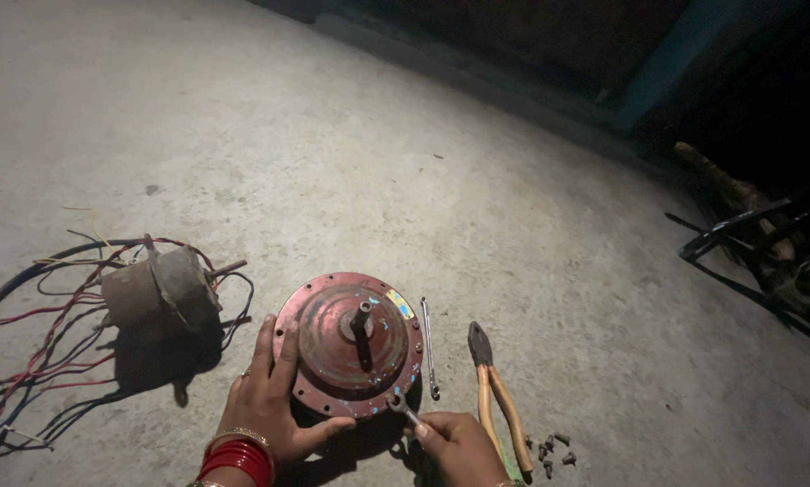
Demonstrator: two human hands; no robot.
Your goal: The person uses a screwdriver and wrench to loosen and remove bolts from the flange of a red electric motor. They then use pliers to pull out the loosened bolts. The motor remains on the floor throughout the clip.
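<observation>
Red motor housing sits on the floor, lower centre of frame; left hand lies flat against its left rim, fingers spread, likely bracing it. Right hand pinches a small spanner on a rim bolt at the housing's lower right; pliers and loose bolts lie just right, within reach.

One round red motor housing was counted, and one dusty motor with a tangle of wires. Two spanners were seen: one at the housing rim, one on the floor. One pair of pliers was counted, and about six loose bolts.
</observation>
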